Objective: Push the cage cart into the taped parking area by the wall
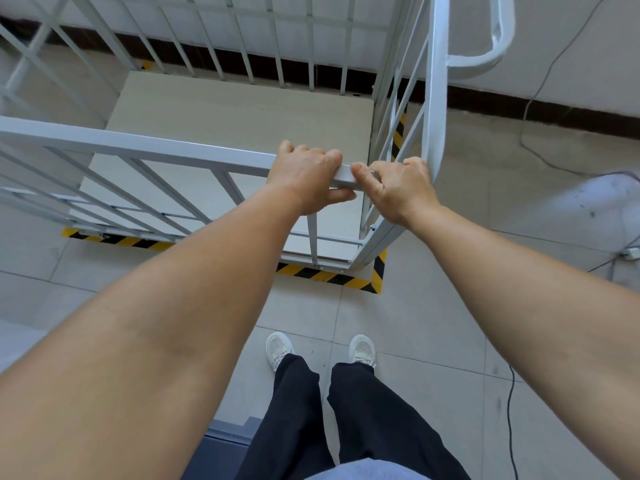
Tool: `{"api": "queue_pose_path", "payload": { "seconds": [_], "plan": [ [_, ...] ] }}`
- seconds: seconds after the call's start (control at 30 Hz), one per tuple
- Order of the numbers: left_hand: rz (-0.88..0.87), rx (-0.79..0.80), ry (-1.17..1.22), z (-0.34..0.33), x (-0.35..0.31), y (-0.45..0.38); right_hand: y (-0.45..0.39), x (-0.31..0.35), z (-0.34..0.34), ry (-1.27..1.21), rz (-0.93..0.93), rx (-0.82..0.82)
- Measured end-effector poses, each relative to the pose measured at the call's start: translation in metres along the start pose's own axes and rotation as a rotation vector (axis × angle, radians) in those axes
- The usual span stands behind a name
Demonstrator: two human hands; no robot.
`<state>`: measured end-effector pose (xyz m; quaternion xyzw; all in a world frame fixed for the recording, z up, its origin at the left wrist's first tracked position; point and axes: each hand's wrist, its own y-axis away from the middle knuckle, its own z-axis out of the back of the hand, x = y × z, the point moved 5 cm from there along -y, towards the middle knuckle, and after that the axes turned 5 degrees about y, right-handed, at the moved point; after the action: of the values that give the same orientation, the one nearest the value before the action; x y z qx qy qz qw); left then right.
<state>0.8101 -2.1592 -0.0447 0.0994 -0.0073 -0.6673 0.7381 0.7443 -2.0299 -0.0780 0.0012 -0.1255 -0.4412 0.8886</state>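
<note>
The white metal cage cart (138,147) stands in front of me with a pale flat floor board inside. My left hand (308,174) is shut on the cart's near top rail close to its right corner. My right hand (398,188) grips the same rail end at the corner post. Yellow and black hazard tape (332,277) marks the parking area on the floor; its near strip and right corner show just outside the cart's base. The cart's far side is close to the wall (571,46).
A dark skirting strip (519,105) runs along the wall's foot. A thin cable (526,116) hangs down the wall to the right, and another cable (510,410) lies on the grey tiles near my right foot. A pale round object (588,209) sits at the right.
</note>
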Motion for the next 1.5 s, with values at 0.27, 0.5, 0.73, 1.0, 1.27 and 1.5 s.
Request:
{"api": "queue_pose_path", "payload": {
  "seconds": [0.27,0.5,0.73,1.0,1.27,1.5],
  "plan": [
    [-0.001,0.017,-0.05,-0.002,-0.013,-0.017,-0.003,-0.007,0.0,0.019,0.024,-0.139],
    [-0.008,-0.015,-0.019,-0.002,-0.037,-0.035,-0.009,-0.04,0.007,0.054,0.057,-0.179],
    [-0.052,-0.061,0.086,0.005,-0.06,-0.062,-0.028,-0.084,0.023,0.076,0.039,-0.18],
    [-0.078,-0.066,0.052,0.005,-0.071,-0.078,-0.039,-0.101,0.027,0.088,0.039,-0.175],
    [-0.072,-0.036,0.032,0.006,-0.071,-0.075,-0.04,-0.103,0.024,0.084,0.047,-0.166],
    [-0.036,-0.029,-0.015,0.004,-0.077,-0.082,-0.039,-0.105,0.027,0.078,0.062,-0.188]
  ]
}}
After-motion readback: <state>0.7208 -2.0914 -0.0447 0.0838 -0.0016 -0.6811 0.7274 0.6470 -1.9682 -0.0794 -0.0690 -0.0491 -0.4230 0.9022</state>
